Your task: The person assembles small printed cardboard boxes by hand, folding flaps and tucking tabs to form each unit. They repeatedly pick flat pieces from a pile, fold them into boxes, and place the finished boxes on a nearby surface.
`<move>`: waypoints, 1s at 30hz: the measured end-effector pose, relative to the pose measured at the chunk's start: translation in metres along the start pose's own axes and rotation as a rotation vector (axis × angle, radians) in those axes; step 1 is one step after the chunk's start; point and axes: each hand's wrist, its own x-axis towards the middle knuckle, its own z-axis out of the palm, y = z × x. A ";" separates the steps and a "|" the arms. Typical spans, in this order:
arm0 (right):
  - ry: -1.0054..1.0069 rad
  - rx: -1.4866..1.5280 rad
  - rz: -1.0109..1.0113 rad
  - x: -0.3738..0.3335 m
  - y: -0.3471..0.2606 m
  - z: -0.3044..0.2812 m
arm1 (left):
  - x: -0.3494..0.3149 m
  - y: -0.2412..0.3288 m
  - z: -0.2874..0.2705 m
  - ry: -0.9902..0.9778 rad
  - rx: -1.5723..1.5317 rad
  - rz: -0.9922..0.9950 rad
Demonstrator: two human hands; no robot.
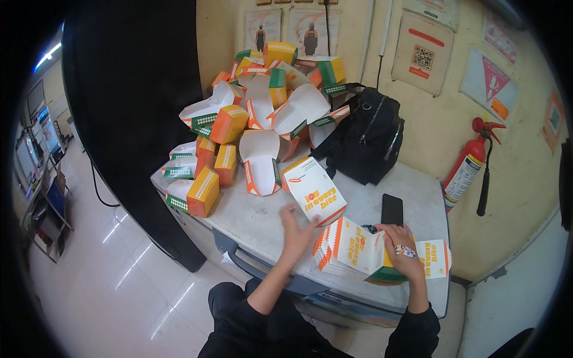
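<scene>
My left hand (pixel 294 232) is slightly blurred, its fingers apart with nothing in them. Just beyond it, a white, orange-edged food carton (pixel 315 190) with yellow lettering leans against other cartons; whether the thumb touches it I cannot tell. On the right, my right hand (pixel 403 246), wearing a patterned wristband, grips the top of a partly unfolded carton (pixel 382 262) with yellow and green panels. Under and beside that carton lies a stack of flat cartons (pixel 337 247), fanned at the left end. Another flat carton end (pixel 437 258) sticks out right of the hand.
A heap of formed cartons (pixel 259 161), several open, covers the far left of the white freezer-like top (pixel 239 218). A black backpack (pixel 367 137) stands against them. A black phone (pixel 392 209) lies beyond my right hand. A red fire extinguisher (pixel 468 164) hangs at the right wall.
</scene>
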 end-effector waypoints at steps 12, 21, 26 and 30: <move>0.199 0.246 -0.037 -0.003 -0.008 0.001 | 0.068 0.010 0.017 -0.082 -0.324 -0.059; 0.178 0.256 -0.078 -0.003 -0.004 0.002 | 0.133 0.023 0.019 -0.309 0.436 0.463; 0.211 0.281 -0.107 -0.004 -0.006 0.000 | 0.181 0.026 0.059 -0.812 0.936 0.453; 0.200 0.313 -0.073 -0.006 -0.005 -0.001 | 0.198 0.037 0.079 -0.956 1.160 0.385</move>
